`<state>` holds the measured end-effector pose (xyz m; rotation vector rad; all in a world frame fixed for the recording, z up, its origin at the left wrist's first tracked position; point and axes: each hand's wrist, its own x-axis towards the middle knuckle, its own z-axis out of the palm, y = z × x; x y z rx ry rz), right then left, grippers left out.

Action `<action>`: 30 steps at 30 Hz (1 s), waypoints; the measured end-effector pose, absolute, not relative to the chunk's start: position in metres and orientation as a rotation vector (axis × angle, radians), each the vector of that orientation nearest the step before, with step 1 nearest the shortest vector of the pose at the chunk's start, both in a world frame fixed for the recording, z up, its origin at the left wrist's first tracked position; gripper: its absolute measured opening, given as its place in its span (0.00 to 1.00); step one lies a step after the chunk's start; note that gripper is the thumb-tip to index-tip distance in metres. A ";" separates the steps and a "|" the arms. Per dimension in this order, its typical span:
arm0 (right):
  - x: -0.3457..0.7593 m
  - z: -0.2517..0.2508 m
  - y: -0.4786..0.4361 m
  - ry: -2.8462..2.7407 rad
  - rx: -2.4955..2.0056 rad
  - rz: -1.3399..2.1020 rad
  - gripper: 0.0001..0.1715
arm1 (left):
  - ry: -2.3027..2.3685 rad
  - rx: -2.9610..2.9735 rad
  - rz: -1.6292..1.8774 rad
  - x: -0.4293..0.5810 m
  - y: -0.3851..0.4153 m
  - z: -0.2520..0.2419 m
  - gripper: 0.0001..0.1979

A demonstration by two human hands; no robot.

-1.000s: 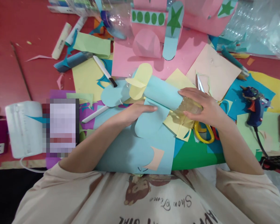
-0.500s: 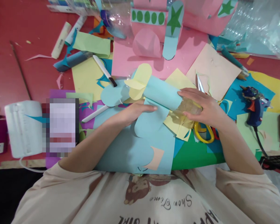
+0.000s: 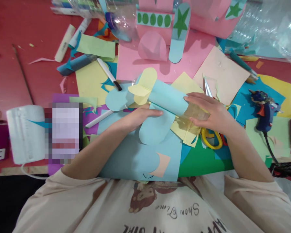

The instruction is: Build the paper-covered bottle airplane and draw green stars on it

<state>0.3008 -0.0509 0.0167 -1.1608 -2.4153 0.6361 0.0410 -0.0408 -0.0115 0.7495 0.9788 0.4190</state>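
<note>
A clear plastic bottle wrapped in light blue paper (image 3: 168,97) lies on its side among coloured sheets. Yellow paper fins (image 3: 144,85) sit at its left end and a rounded blue wing (image 3: 156,127) hangs from its near side. My right hand (image 3: 208,111) is wrapped over the bare clear end of the bottle. My left hand (image 3: 138,118) lies flat with fingers stretched out, pressing the blue wing where it meets the body.
Yellow-handled scissors (image 3: 210,136) lie just under my right hand. A blue glue gun (image 3: 264,108) with its cord rests at the right. A white pen (image 3: 109,73), glue sticks (image 3: 64,43), a pink paper model (image 3: 169,22) and a white box (image 3: 25,132) lie around.
Almost nothing has moved. My right hand has shifted slightly on the clear end of the bottle; the left hand stays pressed on the wing.
</note>
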 end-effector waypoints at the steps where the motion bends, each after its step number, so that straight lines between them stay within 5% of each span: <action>1: 0.301 0.016 -0.051 -2.417 -1.157 0.633 0.32 | 0.976 0.753 0.423 0.041 -0.041 -0.010 0.18; 8: 0.301 0.017 -0.051 -2.433 -1.155 0.623 0.32 | 0.978 0.746 0.426 0.042 -0.041 -0.005 0.24; 30: 0.306 0.014 -0.047 -2.312 -1.262 0.680 0.34 | 1.074 0.811 0.489 0.037 -0.032 -0.020 0.20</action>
